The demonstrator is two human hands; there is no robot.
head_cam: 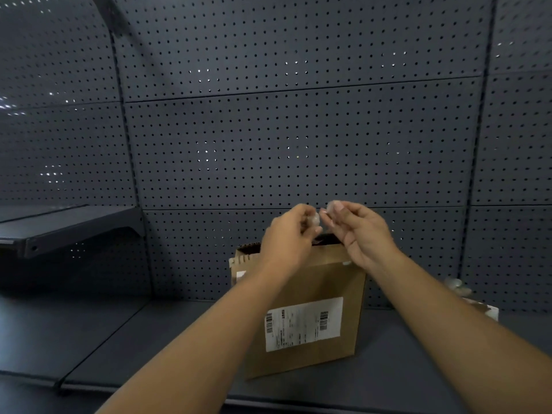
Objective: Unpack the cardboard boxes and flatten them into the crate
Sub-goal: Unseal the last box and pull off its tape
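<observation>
We are holding our left hand (291, 231) and right hand (358, 231) just above the open top of the brown cardboard box with a white shipping label (301, 309), which is standing upright on the dark grey metal shelf (104, 339). Each hand's fingers are pinching a small, blurry clear scrap (314, 219), possibly tape or wrapping. We are judging the task barely begun: the box is opened but not flattened, and no crate is showing.

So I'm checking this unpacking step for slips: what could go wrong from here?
Both hands, left hand and right hand, are up pinching small clear bits, so nothing steadies the open cardboard box; it stands upright on the shelf and might topple. The tiny bits could also drop into it.
</observation>
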